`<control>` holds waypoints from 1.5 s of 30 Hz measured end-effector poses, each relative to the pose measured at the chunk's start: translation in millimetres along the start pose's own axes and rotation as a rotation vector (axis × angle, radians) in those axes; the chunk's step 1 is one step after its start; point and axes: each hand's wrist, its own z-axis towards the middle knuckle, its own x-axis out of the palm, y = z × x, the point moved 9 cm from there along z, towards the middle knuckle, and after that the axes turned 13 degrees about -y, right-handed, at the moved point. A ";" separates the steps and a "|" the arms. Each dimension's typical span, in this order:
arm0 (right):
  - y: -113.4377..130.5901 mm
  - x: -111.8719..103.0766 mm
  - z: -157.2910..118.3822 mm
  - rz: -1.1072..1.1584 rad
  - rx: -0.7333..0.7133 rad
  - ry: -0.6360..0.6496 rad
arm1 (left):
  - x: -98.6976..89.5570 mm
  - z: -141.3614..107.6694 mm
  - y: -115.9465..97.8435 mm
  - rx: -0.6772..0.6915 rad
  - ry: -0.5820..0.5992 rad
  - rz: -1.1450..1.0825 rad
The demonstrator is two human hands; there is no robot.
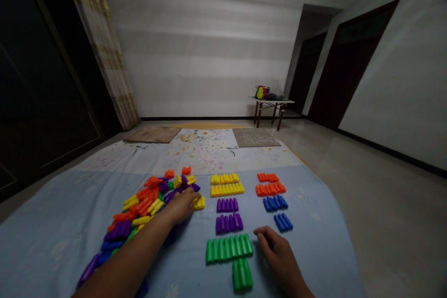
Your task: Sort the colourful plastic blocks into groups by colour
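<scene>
My left hand (pixel 182 206) reaches over the right side of a mixed pile of coloured plastic pegs (pixel 145 206), its fingers closed on a yellow peg piece (pixel 199 203). The fingertips are partly hidden. My right hand (pixel 275 247) rests on the cloth, loosely curled with thumb and forefinger slightly apart and nothing between them. Just left of it are green pegs (pixel 229 248), standing side by side in a row, with a shorter green group (pixel 242 274) nearer me. Beyond lie purple pegs (pixel 229 223) and yellow pegs (pixel 226 189). Blue pegs (pixel 283 222) and orange pegs (pixel 270 189) form rows farther right.
A light blue floral cloth (pixel 307 242) covers the table. Two flat boards, a brown one (pixel 153 134) and a greyish one (pixel 256 138), lie at its far end. Past the table, a small stand (pixel 272 101) holds a colourful bag (pixel 261 92) by the wall.
</scene>
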 end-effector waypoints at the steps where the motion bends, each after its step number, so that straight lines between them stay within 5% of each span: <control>1: 0.3 -0.2 0.0 -0.001 0.000 -0.002 | 1.4 0.8 0.3 0.002 -0.001 -0.003; 12: -1.3 3.2 -0.6 -0.040 0.015 0.040 | -7.3 26.9 -10.6 -0.044 -0.136 -0.051; 20: 0.9 2.3 0.0 -0.045 0.026 0.034 | 11.2 58.0 -36.0 -0.045 -0.145 -0.056; 29: -3.9 5.3 -0.7 -0.060 0.036 0.062 | 13.2 58.5 -40.9 -0.046 -0.156 -0.056; 33: -6.6 6.4 -1.0 -0.063 0.030 0.070 | -5.8 42.0 -24.2 -0.075 -0.261 -0.053; 39: -6.1 5.5 -2.5 -0.049 0.028 0.062 | -47.0 -1.8 33.0 -0.241 -0.401 0.037; 45: -7.2 5.5 -1.9 -0.028 0.013 0.038 | -45.3 -25.6 70.1 -0.351 -0.292 0.140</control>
